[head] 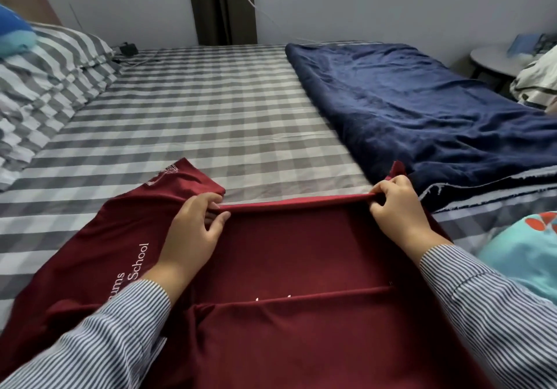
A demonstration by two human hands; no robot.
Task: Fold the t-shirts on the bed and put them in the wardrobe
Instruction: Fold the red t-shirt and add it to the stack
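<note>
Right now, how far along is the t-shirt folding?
Early. The maroon t-shirt lies on the bed with one crease across it. The left hand and right hand pinch its far edge mid-fold. No finished stack or wardrobe shows, so storing remains.

1. My left hand [196,226] is bare: no glove, ring or watch showing.
2. My right hand [398,207] is bare too.
3. My left sleeve [99,337] is a shirt sleeve in fine dark-and-white stripes, ending in a cuff at the wrist.
4. My right sleeve [488,304] is the same striped cloth (the cuff's stripes run crosswise to those on the arm), with a seam where the cuff joins the sleeve.
</note>
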